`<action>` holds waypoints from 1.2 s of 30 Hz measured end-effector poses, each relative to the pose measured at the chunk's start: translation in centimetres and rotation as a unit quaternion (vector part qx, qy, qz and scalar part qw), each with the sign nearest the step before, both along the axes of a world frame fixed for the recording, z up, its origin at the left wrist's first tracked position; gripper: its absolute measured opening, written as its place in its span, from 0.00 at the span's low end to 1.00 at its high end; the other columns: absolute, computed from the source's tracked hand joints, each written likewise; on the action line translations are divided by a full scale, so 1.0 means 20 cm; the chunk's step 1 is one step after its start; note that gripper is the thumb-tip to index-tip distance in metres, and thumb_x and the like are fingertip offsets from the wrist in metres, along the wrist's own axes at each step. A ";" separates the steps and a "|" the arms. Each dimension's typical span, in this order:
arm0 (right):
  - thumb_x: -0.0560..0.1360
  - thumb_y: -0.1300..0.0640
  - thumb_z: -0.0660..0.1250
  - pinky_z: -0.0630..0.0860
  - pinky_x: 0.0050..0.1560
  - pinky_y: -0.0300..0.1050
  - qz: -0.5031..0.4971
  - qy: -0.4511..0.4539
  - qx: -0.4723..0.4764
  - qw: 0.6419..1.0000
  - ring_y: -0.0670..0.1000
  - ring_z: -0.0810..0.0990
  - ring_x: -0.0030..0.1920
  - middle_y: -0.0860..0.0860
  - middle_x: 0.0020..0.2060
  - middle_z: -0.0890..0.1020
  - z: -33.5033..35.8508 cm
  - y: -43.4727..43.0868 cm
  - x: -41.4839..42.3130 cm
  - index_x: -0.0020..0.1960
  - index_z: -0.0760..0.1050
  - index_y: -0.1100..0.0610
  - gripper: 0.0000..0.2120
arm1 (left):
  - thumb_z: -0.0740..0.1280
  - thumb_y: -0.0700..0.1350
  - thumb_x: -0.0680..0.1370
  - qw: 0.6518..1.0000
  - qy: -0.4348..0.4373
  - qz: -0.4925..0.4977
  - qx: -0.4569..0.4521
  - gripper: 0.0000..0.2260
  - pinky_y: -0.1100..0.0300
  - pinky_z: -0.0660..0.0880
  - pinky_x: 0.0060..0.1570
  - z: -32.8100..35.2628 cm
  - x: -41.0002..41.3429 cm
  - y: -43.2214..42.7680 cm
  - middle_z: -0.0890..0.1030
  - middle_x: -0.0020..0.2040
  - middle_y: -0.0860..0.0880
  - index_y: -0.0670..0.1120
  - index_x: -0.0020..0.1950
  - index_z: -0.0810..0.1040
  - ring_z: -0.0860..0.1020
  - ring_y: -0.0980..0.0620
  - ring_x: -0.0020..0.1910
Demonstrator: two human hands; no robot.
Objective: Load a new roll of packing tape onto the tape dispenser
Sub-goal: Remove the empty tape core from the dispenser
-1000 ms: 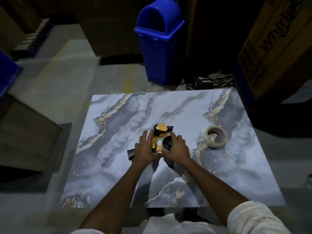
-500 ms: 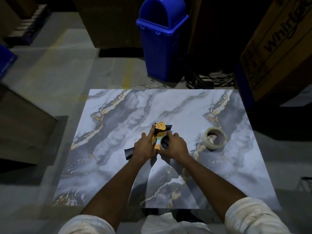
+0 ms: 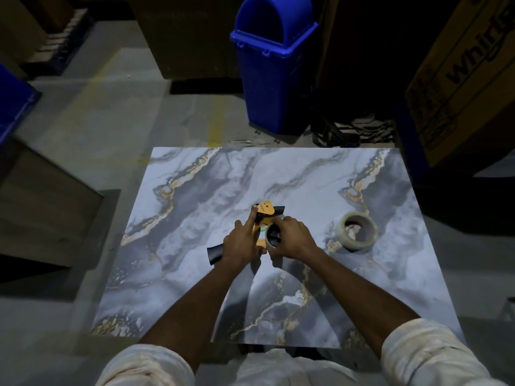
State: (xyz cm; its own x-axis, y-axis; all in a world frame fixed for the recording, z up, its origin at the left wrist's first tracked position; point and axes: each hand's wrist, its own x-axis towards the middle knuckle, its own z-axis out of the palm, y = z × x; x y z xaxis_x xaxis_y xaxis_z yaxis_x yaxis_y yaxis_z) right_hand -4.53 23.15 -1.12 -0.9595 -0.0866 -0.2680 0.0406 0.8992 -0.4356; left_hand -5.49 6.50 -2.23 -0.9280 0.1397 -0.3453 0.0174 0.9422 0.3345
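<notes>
Left hand [image 3: 242, 243] wrapped round the tape dispenser [image 3: 263, 218] mid-tabletop [image 3: 195, 196], index finger stretched up along the yellow frame, black handle poking out left of the wrist. Right hand [image 3: 292, 238] pinching a tape roll [image 3: 272, 237] at the dispenser's side (seated on the hub or not: can't tell). Second tape roll [image 3: 357, 232] lying flat on the tabletop, well right of both hands. Blue bin [image 3: 274, 65] on the floor beyond the far edge.
</notes>
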 end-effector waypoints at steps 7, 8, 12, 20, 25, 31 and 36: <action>0.59 0.41 0.78 0.71 0.42 0.42 0.026 -0.003 0.003 1.000 0.55 0.82 0.49 0.51 0.52 0.82 0.00 0.01 -0.02 0.62 0.75 0.49 0.34 | 0.79 0.55 0.69 1.000 0.000 -0.001 -0.004 0.55 0.47 0.76 0.47 0.00 0.00 0.00 0.72 0.56 0.43 0.64 0.81 0.40 0.79 0.40 0.49; 0.59 0.39 0.79 0.70 0.42 0.43 0.009 0.004 -0.003 1.000 0.55 0.82 0.50 0.51 0.52 0.82 0.00 0.00 -0.02 0.62 0.75 0.51 0.35 | 0.79 0.55 0.70 1.000 0.001 -0.001 -0.005 0.55 0.47 0.76 0.47 0.00 0.00 0.00 0.72 0.56 0.43 0.63 0.81 0.39 0.79 0.40 0.49; 0.59 0.30 0.79 0.72 0.45 0.46 -0.059 0.002 -0.021 0.998 0.56 0.80 0.52 0.53 0.52 0.81 -0.01 -0.04 0.01 0.63 0.74 0.56 0.42 | 0.79 0.55 0.70 1.000 0.005 -0.003 -0.011 0.55 0.50 0.73 0.43 -0.01 0.00 0.00 0.72 0.55 0.43 0.63 0.81 0.39 0.78 0.42 0.47; 0.63 0.44 0.77 0.78 0.46 0.46 0.061 0.024 0.007 0.998 0.57 0.83 0.51 0.52 0.55 0.81 0.04 0.01 -0.01 0.62 0.75 0.49 0.30 | 0.80 0.55 0.68 1.000 0.005 -0.004 -0.010 0.58 0.48 0.76 0.47 -0.01 0.00 0.00 0.73 0.56 0.42 0.63 0.81 0.38 0.79 0.40 0.50; 0.61 0.43 0.78 0.79 0.43 0.45 0.113 0.034 0.028 0.993 0.54 0.83 0.49 0.49 0.55 0.82 0.06 0.02 -0.03 0.61 0.75 0.46 0.30 | 0.80 0.56 0.68 1.000 0.008 -0.006 -0.009 0.58 0.49 0.74 0.45 -0.01 0.00 0.00 0.74 0.57 0.42 0.63 0.80 0.37 0.79 0.40 0.49; 0.59 0.44 0.78 0.73 0.41 0.41 0.155 0.038 0.045 0.986 0.52 0.82 0.48 0.47 0.52 0.83 0.10 0.03 -0.09 0.61 0.76 0.45 0.32 | 0.79 0.57 0.69 1.000 0.007 0.001 0.001 0.58 0.52 0.71 0.43 -0.02 0.00 0.00 0.74 0.57 0.41 0.64 0.80 0.35 0.79 0.39 0.49; 0.57 0.44 0.79 0.73 0.39 0.41 0.123 0.040 0.031 0.991 0.52 0.82 0.46 0.47 0.49 0.83 0.15 0.05 -0.08 0.57 0.78 0.47 0.30 | 0.79 0.56 0.69 1.000 0.006 0.002 0.005 0.58 0.51 0.73 0.43 -0.02 0.00 0.00 0.73 0.56 0.42 0.64 0.80 0.36 0.78 0.40 0.47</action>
